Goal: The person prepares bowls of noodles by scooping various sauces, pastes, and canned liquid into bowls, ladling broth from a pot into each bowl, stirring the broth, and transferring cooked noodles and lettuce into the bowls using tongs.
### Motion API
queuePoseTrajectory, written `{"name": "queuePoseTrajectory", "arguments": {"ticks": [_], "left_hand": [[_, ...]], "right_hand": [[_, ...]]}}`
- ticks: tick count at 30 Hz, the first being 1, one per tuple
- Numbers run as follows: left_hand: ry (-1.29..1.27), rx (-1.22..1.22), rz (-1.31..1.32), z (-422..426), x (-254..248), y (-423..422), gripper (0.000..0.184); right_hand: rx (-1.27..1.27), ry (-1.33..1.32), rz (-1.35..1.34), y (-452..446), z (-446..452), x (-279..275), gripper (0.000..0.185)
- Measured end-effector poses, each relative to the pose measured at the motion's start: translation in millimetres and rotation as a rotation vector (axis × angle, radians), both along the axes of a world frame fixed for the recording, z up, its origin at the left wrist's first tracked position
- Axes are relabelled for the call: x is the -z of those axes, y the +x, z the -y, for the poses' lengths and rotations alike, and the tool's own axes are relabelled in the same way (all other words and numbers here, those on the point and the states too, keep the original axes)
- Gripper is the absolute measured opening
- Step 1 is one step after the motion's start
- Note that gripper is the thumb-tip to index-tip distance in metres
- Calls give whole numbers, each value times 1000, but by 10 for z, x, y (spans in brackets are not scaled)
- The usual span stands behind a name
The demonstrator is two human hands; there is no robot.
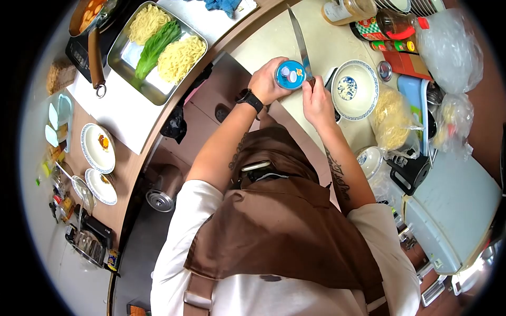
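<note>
Tin (290, 75) and knife (299, 39) both in hand; noodles (182, 59) and greens (157, 48) already laid in the tray (158, 96). Work on the tin looks early: blue end shows no clear cut from this view. Left hand (266, 81) wrapped round the tin, blue end up; right hand (318, 104) gripping the knife, blade pointing away over the worktop (259, 51). Tin sits in left hand, just left of right hand; can't tell if blade touches it. Bowl (341, 109) just right of right hand
</note>
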State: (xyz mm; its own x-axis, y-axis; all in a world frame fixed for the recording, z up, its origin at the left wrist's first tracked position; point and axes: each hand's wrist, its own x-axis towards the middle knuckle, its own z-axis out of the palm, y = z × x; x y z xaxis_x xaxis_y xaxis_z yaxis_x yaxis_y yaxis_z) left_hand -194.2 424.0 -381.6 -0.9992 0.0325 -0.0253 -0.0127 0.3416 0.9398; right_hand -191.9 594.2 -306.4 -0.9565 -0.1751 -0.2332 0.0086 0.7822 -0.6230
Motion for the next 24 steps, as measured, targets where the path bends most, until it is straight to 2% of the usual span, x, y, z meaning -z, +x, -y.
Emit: {"name": "queuePoseTrajectory", "arguments": {"ticks": [12,17,24], "left_hand": [[-42,30,-74,53,39,-33,70],[0,49,-71,71,61,-38,65],[-6,54,-111,57,91,-34,67]], "right_hand": [[9,80,-54,-22,-35,160,31],[11,24,-95,-25,-65,239,31],[0,2,-113,-55,-107,330,29]]}}
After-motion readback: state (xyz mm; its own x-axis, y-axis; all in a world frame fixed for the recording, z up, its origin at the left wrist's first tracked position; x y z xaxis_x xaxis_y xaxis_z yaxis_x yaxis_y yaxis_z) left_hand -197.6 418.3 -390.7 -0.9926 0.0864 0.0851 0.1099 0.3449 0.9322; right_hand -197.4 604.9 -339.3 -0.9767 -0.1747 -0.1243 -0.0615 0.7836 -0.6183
